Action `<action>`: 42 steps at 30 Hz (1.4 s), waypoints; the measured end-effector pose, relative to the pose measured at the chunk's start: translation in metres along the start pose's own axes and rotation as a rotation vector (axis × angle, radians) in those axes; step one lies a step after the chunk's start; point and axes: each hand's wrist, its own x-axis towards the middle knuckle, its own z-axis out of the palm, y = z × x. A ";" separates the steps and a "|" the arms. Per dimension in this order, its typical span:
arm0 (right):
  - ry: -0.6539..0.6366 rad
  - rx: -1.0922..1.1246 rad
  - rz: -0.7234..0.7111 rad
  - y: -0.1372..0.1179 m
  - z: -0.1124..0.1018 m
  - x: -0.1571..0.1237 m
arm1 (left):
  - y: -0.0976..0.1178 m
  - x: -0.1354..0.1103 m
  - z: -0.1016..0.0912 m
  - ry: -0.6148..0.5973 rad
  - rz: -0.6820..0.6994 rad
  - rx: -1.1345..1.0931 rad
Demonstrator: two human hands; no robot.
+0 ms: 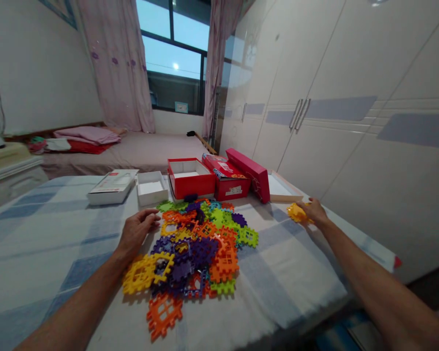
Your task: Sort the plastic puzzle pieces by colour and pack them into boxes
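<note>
A pile of interlocking plastic building tiles point(205, 248) in purple, orange, green and yellow lies in front of me on the bed. My left hand point(139, 231) rests at the pile's left edge, fingers stretched toward it with nothing visibly held. Nearest that wrist are yellow tiles point(141, 275) at the lower left of the pile. Well to the right of the pile, my right hand point(316, 213) has its fingers closed on a few yellow tiles point(296, 213), low over or against the sheet. How many it grips cannot be made out. One orange tile point(164, 314) lies closest to me.
Behind the pile stand a white box point(113, 186), a white tray point(151, 195), an open red box point(192, 187), another red box point(232, 187), a leaning pink-red lid point(249, 173) and a shallow tray point(290, 195). A wardrobe point(351, 146) borders the right side.
</note>
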 end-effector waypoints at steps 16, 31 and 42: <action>-0.753 0.126 -0.999 -0.168 0.069 -0.202 | -0.012 0.004 0.003 -0.098 0.223 0.262; -0.795 -0.141 -1.026 -0.181 0.103 -0.239 | 0.008 -0.013 0.004 -0.104 0.310 0.942; -0.875 -0.090 -1.081 -0.171 0.102 -0.225 | 0.006 -0.013 0.007 -0.003 0.243 0.942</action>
